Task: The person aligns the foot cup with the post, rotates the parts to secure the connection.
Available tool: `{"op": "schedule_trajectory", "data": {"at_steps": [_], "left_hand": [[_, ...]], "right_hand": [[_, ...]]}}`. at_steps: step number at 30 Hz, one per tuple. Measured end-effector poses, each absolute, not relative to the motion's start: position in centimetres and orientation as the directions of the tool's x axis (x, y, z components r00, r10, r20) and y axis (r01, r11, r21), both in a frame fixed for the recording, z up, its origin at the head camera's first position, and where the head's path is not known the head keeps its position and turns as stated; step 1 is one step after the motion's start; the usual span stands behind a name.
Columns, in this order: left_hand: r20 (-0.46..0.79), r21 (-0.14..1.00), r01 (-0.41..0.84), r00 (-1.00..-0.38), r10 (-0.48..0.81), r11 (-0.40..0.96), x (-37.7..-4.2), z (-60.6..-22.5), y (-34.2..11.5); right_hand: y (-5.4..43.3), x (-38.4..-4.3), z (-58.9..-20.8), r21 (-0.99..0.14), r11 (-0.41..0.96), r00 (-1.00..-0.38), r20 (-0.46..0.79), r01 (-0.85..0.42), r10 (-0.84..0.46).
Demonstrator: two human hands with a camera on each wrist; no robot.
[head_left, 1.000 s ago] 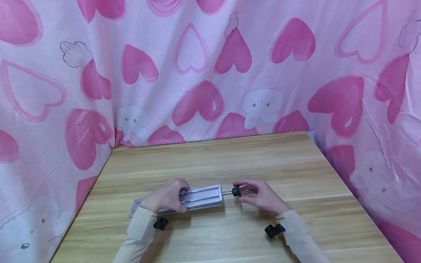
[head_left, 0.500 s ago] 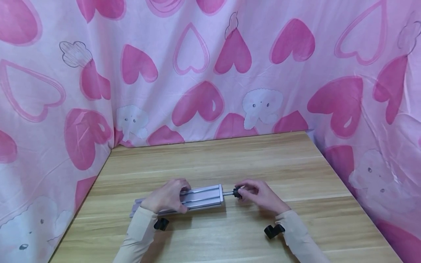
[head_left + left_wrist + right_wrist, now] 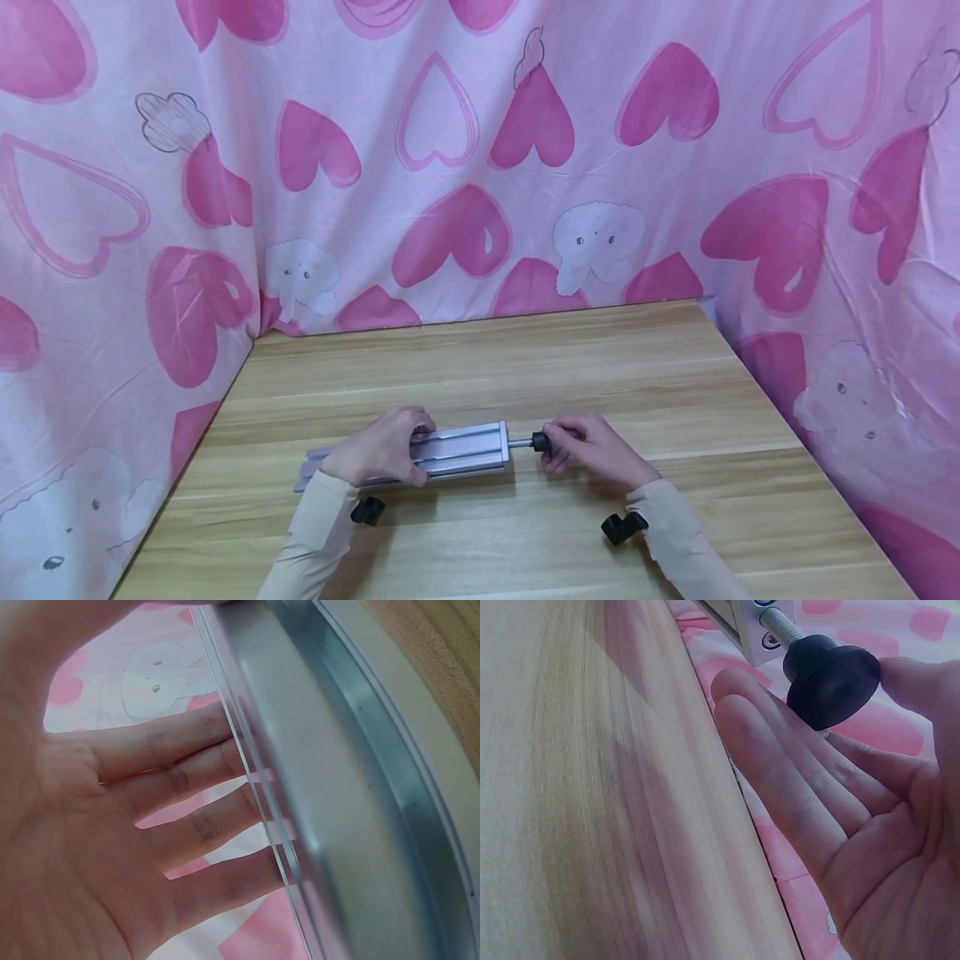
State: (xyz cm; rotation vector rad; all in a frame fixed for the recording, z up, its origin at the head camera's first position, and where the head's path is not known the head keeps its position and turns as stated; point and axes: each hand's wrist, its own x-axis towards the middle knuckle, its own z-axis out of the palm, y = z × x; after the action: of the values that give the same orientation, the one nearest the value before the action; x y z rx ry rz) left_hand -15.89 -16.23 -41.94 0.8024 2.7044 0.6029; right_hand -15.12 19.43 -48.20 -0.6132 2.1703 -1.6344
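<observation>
A silver aluminium profile (image 3: 459, 448) with long grooves lies across the wooden table, its left end partly behind my left hand (image 3: 384, 446). That hand grips it from above, thumb on the near side and fingers over the far side; in the left wrist view the fingers reach along the grooved profile (image 3: 300, 750). From the plate on its right end sticks a threaded rod (image 3: 782, 627), capped by a black levelling foot (image 3: 836, 682). My right hand (image 3: 592, 450) pinches this foot; in the right wrist view the thumb touches its rim and the fingers extend beneath it.
The wooden table (image 3: 480, 367) meets a pink heart-patterned curtain (image 3: 450, 208) at its back and sides. Black wrist mounts (image 3: 625, 527) stick out from both sleeves close over the table.
My right thumb and fingers have shifted around the black levelling foot, from spread apart to closed together at its end. The left hand and the profile have stayed nearly still.
</observation>
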Motion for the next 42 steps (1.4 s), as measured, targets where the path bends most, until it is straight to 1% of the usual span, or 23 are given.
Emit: {"op": "schedule_trajectory", "data": {"at_steps": [3,6,11,14,23,25,30,32,38,42], "left_hand": [[-0.130,0.458,0.456,-0.815,0.564,0.763,-15.92,-41.84,-16.28],[-0.137,0.462,0.446,-0.818,0.559,0.766,-15.96,-41.74,-16.38],[-0.142,0.453,0.434,-0.827,0.544,0.779,-15.96,-41.68,-16.62],[-0.146,0.449,0.424,-0.834,0.532,0.787,-15.91,-41.64,-16.66],[-0.154,0.443,0.427,-0.830,0.536,0.788,-15.94,-41.66,-16.70],[-0.149,0.444,0.435,-0.826,0.544,0.783,-16.03,-41.63,-16.68],[-0.148,0.437,0.453,-0.816,0.559,0.777,-16.17,-41.50,-16.62],[-0.151,0.435,0.453,-0.815,0.560,0.778,-16.18,-41.47,-16.57],[-0.152,0.442,0.452,-0.813,0.562,0.775,-16.13,-41.38,-16.37],[-0.154,0.442,0.452,-0.812,0.563,0.774,-16.09,-41.45,-16.25]], "right_hand": [[19.43,-14.96,-48.04,-0.932,0.317,-0.861,-0.011,-0.176,-0.509],[19.40,-14.65,-47.82,-0.917,0.333,-0.873,0.032,-0.220,-0.487],[19.22,-14.46,-47.59,-0.911,0.268,-0.850,0.143,-0.313,-0.507],[19.18,-14.55,-47.51,-0.903,0.258,-0.841,0.172,-0.343,-0.514],[19.39,-14.79,-47.71,-0.932,0.204,-0.833,0.150,-0.299,-0.533],[19.42,-14.79,-47.68,-0.930,0.224,-0.842,0.137,-0.290,-0.522],[19.41,-14.82,-47.56,-0.911,0.321,-0.871,0.076,-0.259,-0.486],[19.39,-14.86,-47.56,-0.916,0.327,-0.873,0.048,-0.232,-0.485],[19.29,-14.93,-47.58,-0.958,0.252,-0.859,-0.012,-0.137,-0.513],[19.24,-14.97,-47.68,-0.966,0.239,-0.851,-0.046,-0.095,-0.523]]}}
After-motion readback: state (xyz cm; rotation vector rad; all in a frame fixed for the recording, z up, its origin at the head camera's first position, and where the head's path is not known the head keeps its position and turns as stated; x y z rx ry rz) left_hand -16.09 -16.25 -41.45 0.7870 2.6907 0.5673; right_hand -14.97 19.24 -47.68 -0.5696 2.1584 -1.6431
